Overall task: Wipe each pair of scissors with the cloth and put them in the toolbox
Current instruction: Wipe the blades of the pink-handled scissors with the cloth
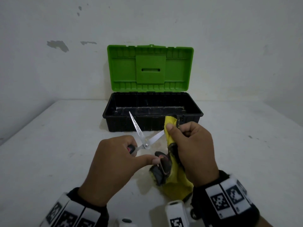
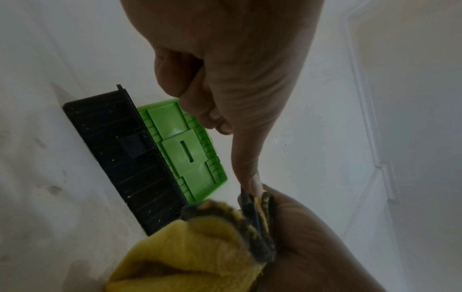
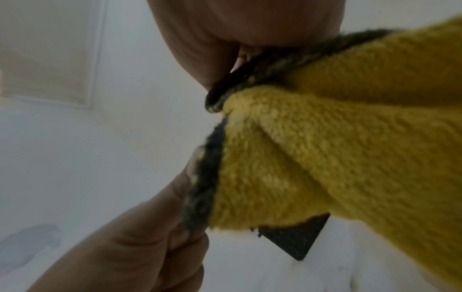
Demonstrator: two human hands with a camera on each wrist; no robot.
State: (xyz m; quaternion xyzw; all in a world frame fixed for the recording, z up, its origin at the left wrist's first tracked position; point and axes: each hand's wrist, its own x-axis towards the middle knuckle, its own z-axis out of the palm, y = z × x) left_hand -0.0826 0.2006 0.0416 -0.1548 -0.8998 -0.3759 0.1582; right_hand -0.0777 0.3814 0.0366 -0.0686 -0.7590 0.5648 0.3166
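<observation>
A pair of scissors (image 1: 140, 131) with black and red handles is held above the table, its steel blades spread wide. My left hand (image 1: 139, 157) grips the handles, thumb against one loop (image 2: 247, 205). My right hand (image 1: 177, 131) pinches a yellow cloth (image 1: 175, 182) with a dark border around the tip of the right blade. The rest of the cloth (image 3: 325, 148) hangs down over the lower handle. Behind the hands stands the black toolbox (image 1: 121, 125), its green lid (image 1: 123, 68) upright; only its dark floor shows inside.
The toolbox (image 2: 120, 158) sits against the white wall at the back of a pale, stained table (image 1: 57, 145). Bare tabletop lies to the left and right of the hands. No other scissors are in view.
</observation>
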